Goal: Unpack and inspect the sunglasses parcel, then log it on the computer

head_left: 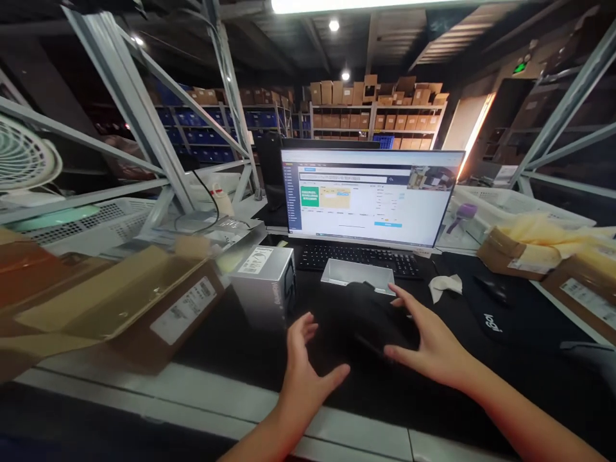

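Observation:
My left hand (310,369) is open over the front of the black desk mat, its thumb and fingers spread apart. Just beyond it is a dark, blurred black object (368,321), its kind not clear. The right end of that object lies between the thumb and fingers of my right hand (428,337); its far side is hidden. A grey box (264,282) with a white label and a dark printed side stands left of the hands. Behind the black object sits a shallow white tray (359,273), in front of the keyboard (360,258).
A lit monitor (370,205) stands behind the keyboard. To the left is an open cardboard box (185,308). On the right lie crumpled white paper (445,287), a black mouse (491,289) on a mat, and cardboard boxes (584,292). Metal posts (129,102) rise around the bench.

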Demonstrator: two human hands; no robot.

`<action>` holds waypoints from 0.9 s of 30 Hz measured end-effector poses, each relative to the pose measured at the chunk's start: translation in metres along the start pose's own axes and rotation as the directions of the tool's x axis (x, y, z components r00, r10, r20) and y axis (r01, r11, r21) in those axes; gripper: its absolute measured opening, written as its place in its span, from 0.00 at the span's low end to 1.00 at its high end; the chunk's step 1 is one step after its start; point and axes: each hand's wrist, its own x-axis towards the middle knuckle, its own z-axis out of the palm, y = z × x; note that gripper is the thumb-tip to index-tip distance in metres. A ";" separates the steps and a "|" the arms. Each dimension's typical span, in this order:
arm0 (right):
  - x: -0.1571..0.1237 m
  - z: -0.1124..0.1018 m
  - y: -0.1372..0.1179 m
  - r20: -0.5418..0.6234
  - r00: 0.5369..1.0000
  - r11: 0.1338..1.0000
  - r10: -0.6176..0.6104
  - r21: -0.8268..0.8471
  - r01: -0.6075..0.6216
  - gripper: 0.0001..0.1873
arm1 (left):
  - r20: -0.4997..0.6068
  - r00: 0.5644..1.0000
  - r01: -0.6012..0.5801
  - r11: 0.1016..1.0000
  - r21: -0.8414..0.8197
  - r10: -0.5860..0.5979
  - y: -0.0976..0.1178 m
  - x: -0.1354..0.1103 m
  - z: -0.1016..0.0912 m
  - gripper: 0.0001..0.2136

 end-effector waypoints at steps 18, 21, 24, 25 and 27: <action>0.042 0.030 -0.010 0.338 0.941 0.796 -0.036 0.578 -0.177 0.30 | 0.418 0.758 0.549 0.142 -0.824 -0.501 0.061 0.114 0.029 0.25; 0.038 0.055 -0.022 0.281 0.957 0.881 0.076 0.430 -0.197 0.16 | 0.414 0.725 0.564 0.128 -0.816 -0.550 0.057 0.109 0.032 0.25; 0.035 0.063 -0.031 0.190 0.978 0.968 0.085 0.215 -0.126 0.09 | 0.373 0.710 0.548 0.136 -0.825 -0.598 0.054 0.103 0.033 0.23; 0.033 0.061 -0.034 0.190 0.981 0.987 0.050 0.141 -0.078 0.08 | 0.354 0.710 0.537 0.141 -0.832 -0.609 0.054 0.102 0.032 0.21; 0.029 0.054 -0.037 0.212 0.977 0.999 -0.036 0.013 0.034 0.09 | 0.332 0.698 0.531 0.149 -0.834 -0.634 0.052 0.101 0.032 0.19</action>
